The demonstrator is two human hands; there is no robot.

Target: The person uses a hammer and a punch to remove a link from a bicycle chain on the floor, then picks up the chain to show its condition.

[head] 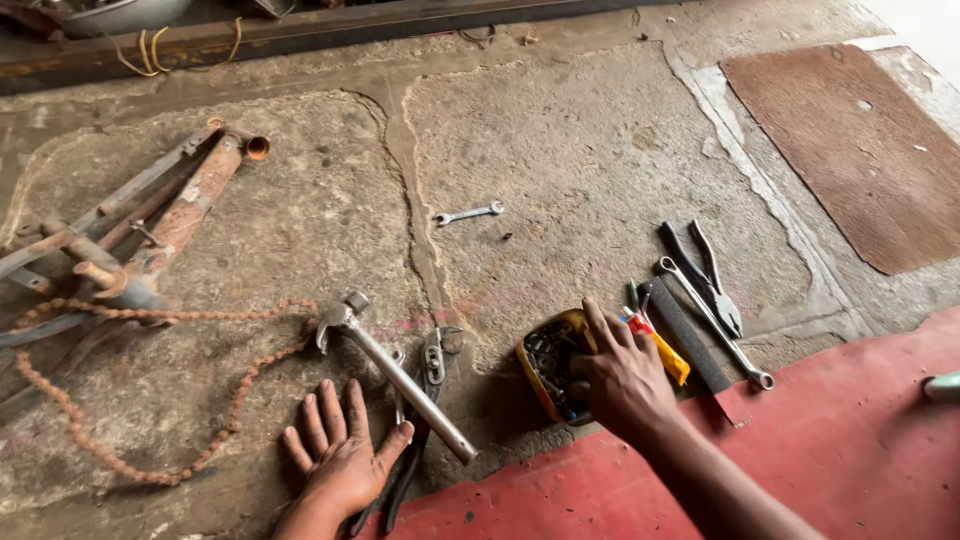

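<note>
- two hands: left hand (340, 460), right hand (622, 375)
- one hammer (395, 372)
- two loose spanners: small spanner (468, 212), long spanner (715, 325)
- one rusty chain (150, 400)
- one yellow tub (552, 365) of small bits
- one flat file (685, 335)

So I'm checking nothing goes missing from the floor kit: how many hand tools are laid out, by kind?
Hammers: 1, by the left hand, hammer
Wrenches: 2, small wrench and long wrench
Pliers: 2, black-handled pliers and pliers
Files: 1, flat file
Total: 6
The smaller bits by the right hand and its yellow tub are too cluttered to count.
</note>
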